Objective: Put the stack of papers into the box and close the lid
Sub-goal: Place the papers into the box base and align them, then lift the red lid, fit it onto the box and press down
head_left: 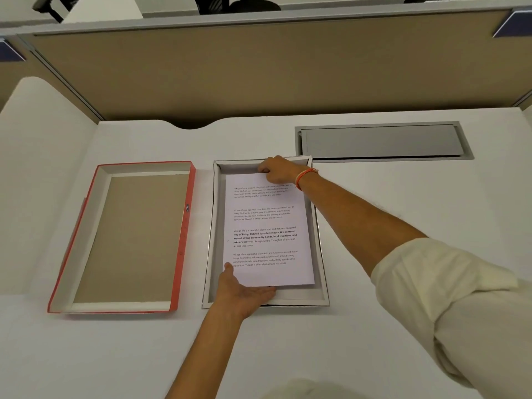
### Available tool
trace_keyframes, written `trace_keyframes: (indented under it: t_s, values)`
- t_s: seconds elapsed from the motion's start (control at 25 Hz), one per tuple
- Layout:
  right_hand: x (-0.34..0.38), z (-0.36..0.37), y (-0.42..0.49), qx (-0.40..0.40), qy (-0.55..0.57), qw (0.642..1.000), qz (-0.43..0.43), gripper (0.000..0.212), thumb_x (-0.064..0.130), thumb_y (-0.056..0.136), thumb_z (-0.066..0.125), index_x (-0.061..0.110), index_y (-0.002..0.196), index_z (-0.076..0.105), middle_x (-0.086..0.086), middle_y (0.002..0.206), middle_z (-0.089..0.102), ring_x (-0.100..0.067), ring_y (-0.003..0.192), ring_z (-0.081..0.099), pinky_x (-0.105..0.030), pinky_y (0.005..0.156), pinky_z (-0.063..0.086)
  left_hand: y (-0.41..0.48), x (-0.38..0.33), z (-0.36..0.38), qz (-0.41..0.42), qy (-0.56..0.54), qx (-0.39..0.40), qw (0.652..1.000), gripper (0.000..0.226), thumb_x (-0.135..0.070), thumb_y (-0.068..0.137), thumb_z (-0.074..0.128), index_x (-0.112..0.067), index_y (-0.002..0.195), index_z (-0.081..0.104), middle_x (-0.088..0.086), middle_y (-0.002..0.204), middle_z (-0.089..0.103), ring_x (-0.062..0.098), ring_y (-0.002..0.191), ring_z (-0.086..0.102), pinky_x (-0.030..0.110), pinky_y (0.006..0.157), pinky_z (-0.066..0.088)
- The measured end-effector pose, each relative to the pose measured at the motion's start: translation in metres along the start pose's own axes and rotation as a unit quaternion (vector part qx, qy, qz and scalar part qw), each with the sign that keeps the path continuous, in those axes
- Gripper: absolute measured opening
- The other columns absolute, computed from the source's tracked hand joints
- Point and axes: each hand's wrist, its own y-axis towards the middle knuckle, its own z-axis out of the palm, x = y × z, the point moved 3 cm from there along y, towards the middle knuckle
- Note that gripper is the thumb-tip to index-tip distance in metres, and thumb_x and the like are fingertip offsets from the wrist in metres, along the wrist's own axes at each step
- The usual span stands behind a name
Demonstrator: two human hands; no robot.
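My right hand (277, 174): bare, no rings visible. Orange-and-white thread bracelet (305, 176) on my right wrist. Cream sleeve (449, 298) rolled up near elbow, soft folds at cuff. My left hand (243, 292): bare, forearm bare, no watch, no band.

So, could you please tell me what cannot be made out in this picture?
All in the head view:
- Left hand fingers: under the stack of papers.
- Stack thickness: too thin to tell.
- Box floor: mostly covered by papers.
- Lid lettering: too small.
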Motion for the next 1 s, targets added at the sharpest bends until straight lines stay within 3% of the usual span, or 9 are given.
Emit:
trace_keyframes:
  t_s: [0.2, 0.36, 0.52, 0.68, 0.76, 0.88, 1.0]
  values:
    - [0.006, -0.001, -0.003, 0.015, -0.011, 1.000, 0.005, 0.027, 0.003, 0.093, 0.041, 0.003, 0.107, 0.064, -0.017, 0.112, 0.063, -0.033, 0.101, 0.060, -0.030, 0.079, 0.040, -0.004, 0.002, -0.001, 0.002, 0.000, 0.002, 1.000, 0.055, -0.061, 0.093, 0.042, -0.016, 0.119, 0.060, 0.022, 0.135, 0.057, 0.040, 0.127, 0.053, 0.055, 0.110, 0.039]
    - [0.010, -0.006, -0.010, 0.024, -0.032, 0.999, 0.001, 0.020, 0.001, 0.092, 0.039, 0.009, 0.100, 0.056, -0.015, 0.107, 0.058, -0.031, 0.100, 0.055, -0.031, 0.079, 0.037, -0.011, 0.004, 0.001, 0.012, 0.025, 0.015, 1.000, 0.060, -0.061, 0.094, 0.040, -0.016, 0.133, 0.052, 0.024, 0.141, 0.052, 0.042, 0.133, 0.047, 0.053, 0.109, 0.037]
    - [0.019, -0.017, -0.020, 0.012, -0.029, 0.999, 0.005, 0.027, 0.001, 0.095, 0.037, 0.004, 0.113, 0.056, -0.015, 0.115, 0.056, -0.032, 0.108, 0.053, -0.036, 0.089, 0.041, -0.018, 0.002, 0.000, 0.011, 0.078, 0.030, 0.996, 0.069, -0.062, 0.094, 0.038, -0.016, 0.145, 0.036, 0.032, 0.149, 0.037, 0.048, 0.142, 0.031, 0.054, 0.121, 0.020]
    - [0.033, -0.026, -0.039, -0.024, 0.001, 1.000, 0.012, 0.035, -0.001, 0.096, 0.036, -0.003, 0.126, 0.055, -0.022, 0.130, 0.057, -0.038, 0.120, 0.052, -0.042, 0.103, 0.041, -0.030, -0.010, 0.002, 0.039, 0.106, 0.065, 0.992, 0.084, -0.060, 0.093, 0.044, -0.001, 0.151, 0.024, 0.031, 0.155, 0.026, 0.045, 0.144, 0.029, 0.051, 0.119, 0.026]
    - [0.041, -0.022, -0.048, -0.046, 0.034, 0.998, 0.010, 0.034, -0.001, 0.096, 0.036, -0.003, 0.123, 0.057, -0.022, 0.127, 0.059, -0.038, 0.116, 0.054, -0.043, 0.100, 0.043, -0.031, -0.027, 0.002, 0.091, 0.129, 0.073, 0.985, 0.087, -0.058, 0.093, 0.047, 0.007, 0.147, 0.027, 0.031, 0.150, 0.036, 0.044, 0.139, 0.038, 0.051, 0.117, 0.033]
    - [0.052, -0.008, -0.058, -0.076, 0.134, 0.988, 0.010, 0.030, -0.001, 0.095, 0.036, 0.001, 0.113, 0.060, -0.020, 0.119, 0.062, -0.037, 0.110, 0.058, -0.035, 0.088, 0.044, -0.032, -0.061, 0.001, 0.241, 0.177, 0.059, 0.952, 0.073, -0.051, 0.097, 0.045, 0.007, 0.141, 0.040, 0.025, 0.139, 0.052, 0.038, 0.129, 0.052, 0.045, 0.112, 0.041]
    - [0.073, 0.008, -0.071, -0.096, 0.238, 0.967, 0.004, 0.032, 0.006, 0.098, 0.039, 0.005, 0.121, 0.061, -0.014, 0.126, 0.062, -0.029, 0.118, 0.056, -0.032, 0.097, 0.042, -0.038, -0.095, -0.016, 0.382, 0.209, -0.003, 0.900, 0.043, -0.033, 0.100, 0.049, -0.001, 0.127, 0.056, 0.015, 0.128, 0.062, 0.029, 0.120, 0.059, 0.039, 0.106, 0.046]
